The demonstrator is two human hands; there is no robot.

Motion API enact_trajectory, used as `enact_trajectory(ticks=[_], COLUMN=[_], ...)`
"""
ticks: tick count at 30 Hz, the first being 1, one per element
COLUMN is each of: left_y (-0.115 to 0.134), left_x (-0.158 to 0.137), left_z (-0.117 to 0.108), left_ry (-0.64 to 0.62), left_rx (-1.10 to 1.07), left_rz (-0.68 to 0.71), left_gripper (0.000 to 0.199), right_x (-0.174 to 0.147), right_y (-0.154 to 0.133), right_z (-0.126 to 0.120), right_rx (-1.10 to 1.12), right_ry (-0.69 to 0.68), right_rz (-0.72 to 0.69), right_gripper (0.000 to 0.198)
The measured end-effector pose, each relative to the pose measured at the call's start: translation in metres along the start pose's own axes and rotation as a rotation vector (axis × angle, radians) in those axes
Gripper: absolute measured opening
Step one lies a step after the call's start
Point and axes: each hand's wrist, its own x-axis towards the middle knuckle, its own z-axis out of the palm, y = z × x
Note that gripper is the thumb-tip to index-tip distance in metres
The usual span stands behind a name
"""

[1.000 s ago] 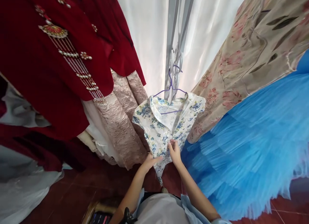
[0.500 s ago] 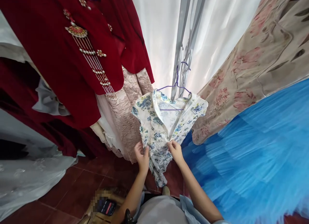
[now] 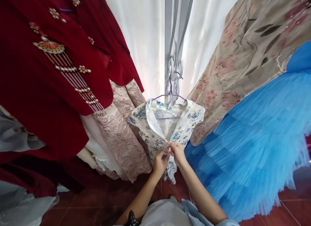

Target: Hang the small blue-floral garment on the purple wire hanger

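Observation:
A short-sleeved white blouse with blue flowers (image 3: 143, 128) hangs in front of me on a purple wire hanger (image 3: 171, 92). Its collar lies open in a deep V, and the hanger's lower bar shows inside the neck. At the bottom of that V, my right hand (image 3: 177, 152) pinches the front edge of the blouse. Just left of it and slightly lower, my left hand (image 3: 160, 161) is closed, fingertips together on the blouse front. The hands are almost touching and hide the cloth between them.
At the left hang a dark red jacket (image 3: 97, 64) with beaded tassels and a pink brocade skirt (image 3: 121, 141). A beige floral dress (image 3: 218, 73) and a blue ruffled tulle skirt (image 3: 243, 145) are at the right. Behind the hanger stands a grey metal rack post (image 3: 167, 31); red tiles (image 3: 82, 206) cover the floor.
My left hand has moved from the blouse's left side to its front, beside the right hand, and its fingers have closed. My right hand keeps its pinch. The view has shifted.

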Motion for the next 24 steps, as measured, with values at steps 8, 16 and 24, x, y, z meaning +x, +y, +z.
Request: enact_trajectory(ticks=[8,16,24], left_y=[0.003,0.018,0.158], left_x=[0.005,-0.006,0.131], left_z=[-0.002,0.007,-0.078], left_ry=[-0.134,-0.237,0.218], left_rx=[0.014,-0.092,0.022], left_rz=[-0.076,-0.087,0.547], left_gripper=[0.021,0.013,0.021], right_x=[0.050,0.057,0.041], right_y=[-0.134,-0.186,-0.174], right_z=[0.053,0.059,0.043], right_rx=[0.166,0.075,-0.016], right_ry=[0.007,-0.019,-0.049], right_rz=[-0.347,-0.459,-0.520], right_gripper=[0.029,0.028,0.027])
